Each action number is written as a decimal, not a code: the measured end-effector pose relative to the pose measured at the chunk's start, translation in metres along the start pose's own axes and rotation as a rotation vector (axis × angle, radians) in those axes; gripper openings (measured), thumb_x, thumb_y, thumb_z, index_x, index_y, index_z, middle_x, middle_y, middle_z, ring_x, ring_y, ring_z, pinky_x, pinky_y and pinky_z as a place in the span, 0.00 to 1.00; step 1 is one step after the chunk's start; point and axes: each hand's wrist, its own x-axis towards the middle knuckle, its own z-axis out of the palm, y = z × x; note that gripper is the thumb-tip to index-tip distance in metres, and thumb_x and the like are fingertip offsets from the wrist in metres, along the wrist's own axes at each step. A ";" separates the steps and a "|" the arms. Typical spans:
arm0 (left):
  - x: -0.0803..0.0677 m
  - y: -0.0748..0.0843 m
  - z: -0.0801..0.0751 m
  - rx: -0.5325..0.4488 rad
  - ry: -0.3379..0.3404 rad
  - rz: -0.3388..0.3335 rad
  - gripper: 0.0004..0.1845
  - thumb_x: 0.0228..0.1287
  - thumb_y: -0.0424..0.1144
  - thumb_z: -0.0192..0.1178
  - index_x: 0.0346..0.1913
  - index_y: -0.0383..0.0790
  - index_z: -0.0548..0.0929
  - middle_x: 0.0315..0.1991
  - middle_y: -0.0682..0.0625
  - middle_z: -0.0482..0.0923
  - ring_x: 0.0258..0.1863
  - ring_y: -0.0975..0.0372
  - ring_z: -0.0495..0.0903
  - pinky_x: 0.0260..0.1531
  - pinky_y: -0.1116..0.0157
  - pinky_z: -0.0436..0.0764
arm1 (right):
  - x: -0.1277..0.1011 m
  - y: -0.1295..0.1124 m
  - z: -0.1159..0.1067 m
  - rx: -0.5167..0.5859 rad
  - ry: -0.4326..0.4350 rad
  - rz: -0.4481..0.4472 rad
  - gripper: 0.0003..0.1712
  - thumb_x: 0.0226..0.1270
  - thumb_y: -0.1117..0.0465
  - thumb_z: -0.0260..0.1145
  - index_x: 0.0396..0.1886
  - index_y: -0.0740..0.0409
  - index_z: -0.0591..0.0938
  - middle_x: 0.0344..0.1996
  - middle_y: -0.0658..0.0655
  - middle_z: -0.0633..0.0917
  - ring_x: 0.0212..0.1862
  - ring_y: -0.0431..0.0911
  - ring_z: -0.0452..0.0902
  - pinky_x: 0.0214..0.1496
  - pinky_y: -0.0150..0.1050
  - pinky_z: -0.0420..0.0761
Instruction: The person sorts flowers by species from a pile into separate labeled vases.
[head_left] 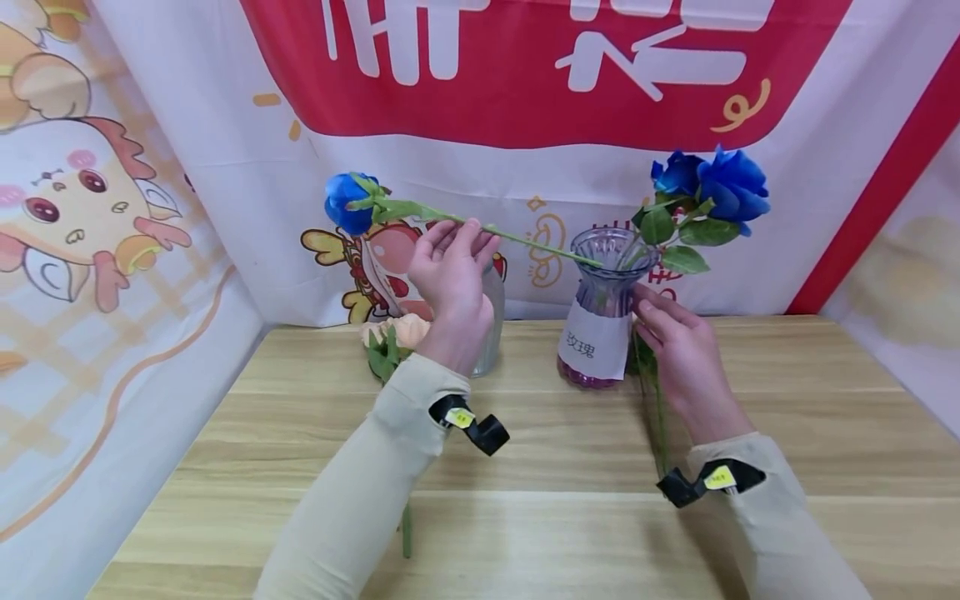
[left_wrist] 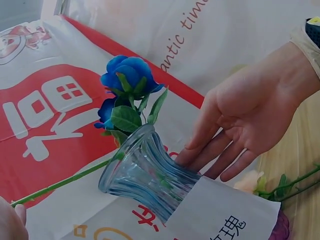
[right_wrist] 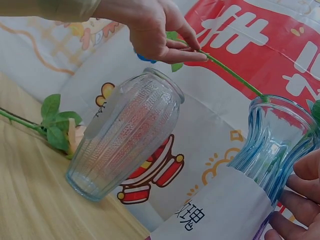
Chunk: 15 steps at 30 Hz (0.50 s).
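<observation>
Labelled vase (head_left: pixel 603 308) at 12 o'clock: ribbed glossy glass, bluish-purple tint, wrapped in a matt white paper label (head_left: pixel 596 343). Clear vase (right_wrist: pixel 127 132) at 11 o'clock: ribbed transparent glass, shiny. Table (head_left: pixel 525 467): light wood-grain, smooth, slight sheen. Rose (head_left: pixel 347 202) at 11 o'clock: blue fabric-look petals, smooth green plastic-look stem (head_left: pixel 525 240). Backdrop (head_left: pixel 525 75): printed cloth, matt, faint creases. Sleeves (head_left: pixel 360 500): beige matt knit cloth. Wrist straps (head_left: pixel 468 421): black, semi-gloss.

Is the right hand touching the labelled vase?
Touching. In the left wrist view the right hand's straight fingers lie flat against the glass side of the labelled vase, just above its paper label.
</observation>
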 end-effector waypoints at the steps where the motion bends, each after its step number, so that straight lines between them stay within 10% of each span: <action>1: 0.000 -0.001 0.001 0.010 -0.007 0.007 0.15 0.68 0.26 0.69 0.54 0.30 0.80 0.40 0.45 0.82 0.34 0.56 0.89 0.46 0.57 0.92 | 0.000 0.000 0.000 0.000 0.001 0.003 0.34 0.84 0.54 0.59 0.83 0.57 0.65 0.84 0.51 0.65 0.85 0.47 0.58 0.90 0.48 0.52; 15: -0.010 -0.017 0.024 0.142 -0.061 0.053 0.13 0.67 0.29 0.71 0.53 0.38 0.86 0.46 0.46 0.85 0.41 0.53 0.92 0.45 0.61 0.92 | 0.000 0.000 -0.001 0.003 0.001 0.012 0.34 0.84 0.53 0.60 0.83 0.56 0.65 0.83 0.49 0.66 0.85 0.46 0.58 0.90 0.47 0.51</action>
